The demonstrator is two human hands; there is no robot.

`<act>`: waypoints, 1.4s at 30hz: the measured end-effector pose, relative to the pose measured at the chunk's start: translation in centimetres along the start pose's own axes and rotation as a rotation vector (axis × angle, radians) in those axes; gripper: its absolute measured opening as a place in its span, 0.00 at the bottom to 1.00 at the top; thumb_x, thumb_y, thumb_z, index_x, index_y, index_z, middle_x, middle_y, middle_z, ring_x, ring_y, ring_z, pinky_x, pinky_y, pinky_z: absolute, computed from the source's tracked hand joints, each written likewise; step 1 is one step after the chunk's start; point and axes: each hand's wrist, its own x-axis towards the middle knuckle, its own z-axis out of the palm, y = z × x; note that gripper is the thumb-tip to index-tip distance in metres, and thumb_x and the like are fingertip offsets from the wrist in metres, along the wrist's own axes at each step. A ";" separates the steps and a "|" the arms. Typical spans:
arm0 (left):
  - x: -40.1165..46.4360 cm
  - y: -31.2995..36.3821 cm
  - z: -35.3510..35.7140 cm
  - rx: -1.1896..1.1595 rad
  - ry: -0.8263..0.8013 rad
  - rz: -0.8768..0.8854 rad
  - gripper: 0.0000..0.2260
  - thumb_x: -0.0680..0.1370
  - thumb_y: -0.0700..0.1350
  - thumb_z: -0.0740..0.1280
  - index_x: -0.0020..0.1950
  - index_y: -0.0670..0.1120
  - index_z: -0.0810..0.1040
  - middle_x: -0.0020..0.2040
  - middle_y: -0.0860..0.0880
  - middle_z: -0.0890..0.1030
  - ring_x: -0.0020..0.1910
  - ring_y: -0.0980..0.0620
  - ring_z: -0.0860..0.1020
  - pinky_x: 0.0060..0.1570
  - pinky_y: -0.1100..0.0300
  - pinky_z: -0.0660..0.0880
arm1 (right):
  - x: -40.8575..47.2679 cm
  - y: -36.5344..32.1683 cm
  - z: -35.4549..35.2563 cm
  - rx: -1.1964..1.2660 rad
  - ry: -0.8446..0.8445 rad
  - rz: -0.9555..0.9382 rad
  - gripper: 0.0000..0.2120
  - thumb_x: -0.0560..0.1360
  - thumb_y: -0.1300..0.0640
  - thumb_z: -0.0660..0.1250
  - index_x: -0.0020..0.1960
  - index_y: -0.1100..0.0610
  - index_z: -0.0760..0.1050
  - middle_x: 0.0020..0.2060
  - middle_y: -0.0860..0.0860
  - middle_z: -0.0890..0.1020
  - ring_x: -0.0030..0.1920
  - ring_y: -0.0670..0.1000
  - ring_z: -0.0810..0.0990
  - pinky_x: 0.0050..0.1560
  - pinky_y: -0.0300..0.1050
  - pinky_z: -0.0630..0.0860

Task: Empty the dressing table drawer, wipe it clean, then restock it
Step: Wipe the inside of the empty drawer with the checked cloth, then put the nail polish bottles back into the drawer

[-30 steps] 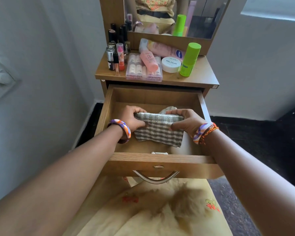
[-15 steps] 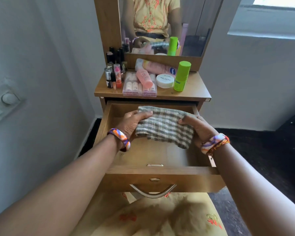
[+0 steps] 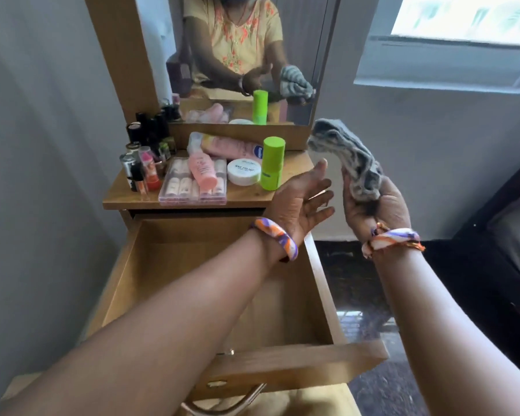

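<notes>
The wooden drawer point(image 3: 168, 265) of the dressing table stands pulled out, with nothing visible inside it. To its right, above the floor, my right hand point(image 3: 376, 205) grips a bunched grey-and-white checked cloth point(image 3: 342, 154) that sticks up from the fist. My left hand point(image 3: 303, 199) is open with the palm turned toward the cloth, a short gap away and not touching it. On the tabletop point(image 3: 132, 196) lie the cosmetics: a clear case of small bottles point(image 3: 189, 187), a pink bottle point(image 3: 203, 172), a white jar point(image 3: 243, 172) and a green stick point(image 3: 272, 163).
Small dark bottles and lipsticks point(image 3: 144, 163) crowd the table's back left. A mirror point(image 3: 237, 55) rises behind it. A grey wall runs close along the left. Dark floor point(image 3: 357, 289) and a dark piece of furniture point(image 3: 499, 235) lie to the right, under a window ledge.
The cloth has come up out of the drawer and moved right of it. My left hand has let go of it and now only the right hand holds it, bunched.
</notes>
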 end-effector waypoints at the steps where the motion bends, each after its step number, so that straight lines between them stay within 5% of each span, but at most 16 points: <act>1: 0.8 -0.3 0.3 0.070 0.066 0.016 0.06 0.76 0.47 0.67 0.47 0.45 0.74 0.43 0.47 0.76 0.41 0.51 0.75 0.42 0.59 0.73 | 0.6 0.3 0.2 -0.086 0.069 -0.004 0.31 0.63 0.72 0.70 0.65 0.59 0.71 0.49 0.61 0.82 0.40 0.57 0.85 0.37 0.48 0.83; 3: 2.3 -1.0 0.2 0.234 0.211 0.050 0.11 0.77 0.44 0.67 0.56 0.40 0.74 0.43 0.46 0.76 0.39 0.50 0.75 0.39 0.60 0.73 | 1.2 1.0 0.9 -0.361 0.160 0.042 0.17 0.75 0.67 0.58 0.63 0.64 0.69 0.52 0.64 0.80 0.44 0.57 0.82 0.38 0.47 0.83; 6: 4.2 -1.6 -1.0 0.455 0.344 0.075 0.15 0.77 0.43 0.66 0.62 0.40 0.72 0.54 0.40 0.79 0.50 0.42 0.80 0.52 0.50 0.78 | 1.5 1.2 1.2 -0.717 0.134 0.166 0.19 0.76 0.70 0.55 0.67 0.68 0.64 0.63 0.66 0.73 0.54 0.59 0.77 0.50 0.49 0.80; 8: 4.6 -1.5 -1.4 0.514 0.356 0.089 0.17 0.76 0.41 0.67 0.64 0.40 0.70 0.59 0.40 0.78 0.55 0.42 0.79 0.59 0.46 0.76 | 1.6 1.0 0.9 -0.922 0.102 0.132 0.28 0.75 0.74 0.56 0.72 0.62 0.53 0.63 0.63 0.71 0.59 0.59 0.76 0.57 0.53 0.77; 10: 5.2 -1.4 -1.6 0.573 0.331 0.106 0.19 0.75 0.38 0.68 0.65 0.38 0.69 0.57 0.40 0.78 0.52 0.44 0.79 0.55 0.48 0.78 | 1.9 0.8 0.5 -1.341 0.121 0.008 0.35 0.73 0.73 0.63 0.73 0.57 0.50 0.61 0.60 0.72 0.58 0.58 0.76 0.60 0.54 0.75; 13: 6.1 -1.0 -1.5 0.530 0.326 0.111 0.16 0.75 0.35 0.68 0.61 0.36 0.71 0.52 0.42 0.77 0.49 0.45 0.78 0.43 0.57 0.79 | 2.7 1.1 0.1 -1.766 0.164 -0.156 0.33 0.68 0.64 0.72 0.67 0.54 0.60 0.56 0.59 0.77 0.53 0.60 0.80 0.54 0.58 0.79; 15: 6.5 -0.7 -1.2 0.445 0.359 0.111 0.13 0.73 0.34 0.69 0.56 0.38 0.73 0.53 0.40 0.79 0.52 0.44 0.79 0.51 0.53 0.79 | 3.3 1.4 0.3 -1.819 0.198 -0.217 0.25 0.67 0.59 0.74 0.59 0.52 0.66 0.51 0.57 0.79 0.49 0.60 0.82 0.49 0.58 0.80; 18: 6.4 -0.9 -0.7 0.417 0.382 0.145 0.23 0.64 0.38 0.73 0.58 0.37 0.73 0.56 0.38 0.80 0.56 0.42 0.80 0.61 0.49 0.75 | 4.4 1.8 0.7 -1.901 0.232 -0.280 0.17 0.65 0.54 0.74 0.50 0.50 0.72 0.49 0.54 0.80 0.48 0.60 0.82 0.49 0.58 0.80; 23: 6.5 -1.5 -0.5 0.463 0.297 0.198 0.21 0.75 0.29 0.63 0.67 0.35 0.65 0.64 0.42 0.74 0.63 0.47 0.75 0.49 0.70 0.71 | 5.2 2.3 0.9 -1.973 0.291 -0.304 0.19 0.68 0.48 0.72 0.56 0.50 0.75 0.57 0.53 0.80 0.56 0.56 0.78 0.55 0.49 0.76; 27: 5.4 -0.7 -0.8 0.548 0.275 0.186 0.21 0.70 0.33 0.68 0.63 0.37 0.70 0.58 0.43 0.77 0.59 0.44 0.77 0.62 0.50 0.74 | 5.0 2.5 1.2 -2.037 0.295 -0.260 0.19 0.69 0.48 0.70 0.59 0.49 0.74 0.60 0.54 0.78 0.59 0.57 0.77 0.58 0.50 0.75; 29: 4.5 -0.2 -1.1 0.593 0.253 0.146 0.18 0.73 0.32 0.67 0.62 0.36 0.71 0.48 0.47 0.75 0.49 0.47 0.77 0.58 0.46 0.75 | 4.2 2.5 1.6 -2.069 0.300 -0.248 0.21 0.69 0.48 0.71 0.60 0.49 0.74 0.60 0.55 0.76 0.58 0.57 0.77 0.59 0.51 0.75; 32: 2.8 1.2 -1.5 0.679 0.142 0.089 0.04 0.77 0.33 0.64 0.46 0.41 0.76 0.41 0.46 0.76 0.37 0.54 0.74 0.41 0.60 0.76 | 2.7 2.7 2.5 -2.199 0.308 -0.316 0.21 0.71 0.51 0.68 0.63 0.50 0.72 0.61 0.56 0.73 0.60 0.58 0.75 0.58 0.50 0.73; 34: 1.5 2.4 -2.0 0.754 0.104 0.096 0.10 0.78 0.35 0.63 0.39 0.46 0.74 0.43 0.45 0.78 0.37 0.55 0.76 0.36 0.64 0.76 | 1.6 3.2 3.6 -2.270 0.282 -0.408 0.19 0.72 0.54 0.66 0.62 0.49 0.73 0.61 0.55 0.72 0.61 0.58 0.74 0.56 0.49 0.73; 39: -0.7 5.4 -3.3 0.816 0.083 0.175 0.07 0.77 0.35 0.65 0.40 0.45 0.76 0.41 0.44 0.79 0.42 0.49 0.78 0.48 0.53 0.77 | -0.4 5.8 7.1 -2.348 0.123 -0.577 0.14 0.74 0.57 0.64 0.58 0.47 0.76 0.61 0.53 0.74 0.61 0.58 0.75 0.52 0.48 0.72; 42: -1.7 7.7 -4.5 0.922 0.093 0.231 0.10 0.77 0.37 0.65 0.37 0.47 0.76 0.38 0.47 0.78 0.38 0.51 0.76 0.38 0.61 0.76 | -1.0 7.6 8.8 -2.378 0.005 -0.622 0.13 0.74 0.58 0.63 0.56 0.47 0.78 0.59 0.53 0.77 0.59 0.59 0.76 0.50 0.47 0.73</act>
